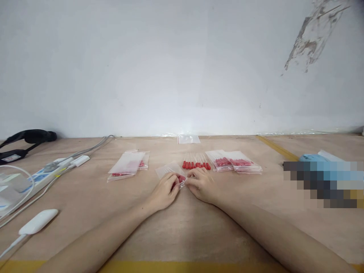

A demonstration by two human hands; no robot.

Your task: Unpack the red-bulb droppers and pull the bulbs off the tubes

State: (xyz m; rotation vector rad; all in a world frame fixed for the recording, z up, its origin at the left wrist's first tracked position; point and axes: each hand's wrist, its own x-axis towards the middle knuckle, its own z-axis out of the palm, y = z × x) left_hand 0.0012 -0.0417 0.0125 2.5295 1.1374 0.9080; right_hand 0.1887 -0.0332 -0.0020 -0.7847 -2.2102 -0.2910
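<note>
Bare tabletop [184, 227] is left open toward the near edge, where a yellow strip [170, 266] runs under both forearms. A small clear bag [170, 170] is pinched at its near end by the left hand [165, 191] and the right hand [200, 184], fingers curled closed on the plastic, red-tipped pieces visible inside. Just beyond, a row of loose red-tipped sticks [196, 163] is laid out, flanked by filled bags [236, 162] on the right and more bags [127, 165] on the left, with a power strip [42, 175] farther left.
</note>
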